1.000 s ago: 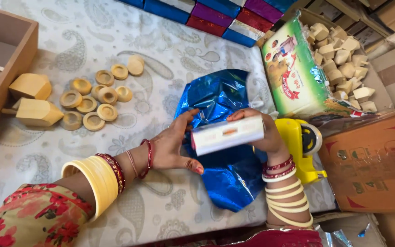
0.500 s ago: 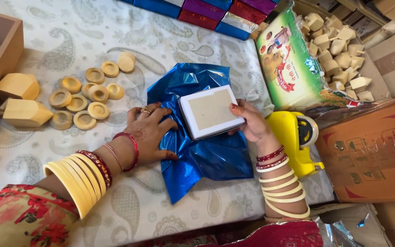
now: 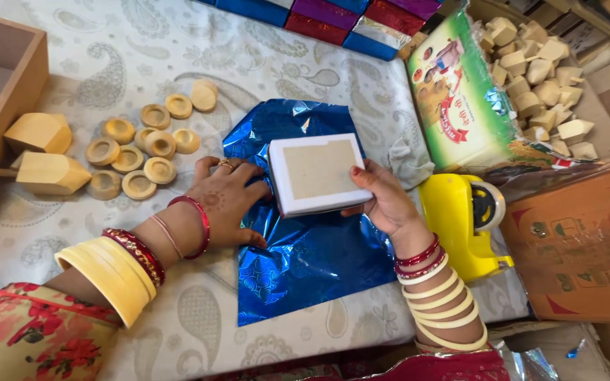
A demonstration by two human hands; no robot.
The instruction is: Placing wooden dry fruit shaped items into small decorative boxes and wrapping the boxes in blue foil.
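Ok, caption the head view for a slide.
Right hand tilts a flat white cardboard box over shiny blue foil wrapping sheet; left hand presses the sheet.

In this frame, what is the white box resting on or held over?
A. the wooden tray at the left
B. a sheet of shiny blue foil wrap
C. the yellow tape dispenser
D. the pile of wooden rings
B: the white box, gripped by the right hand, sits over the blue foil sheet spread on the table, which the left hand presses flat.
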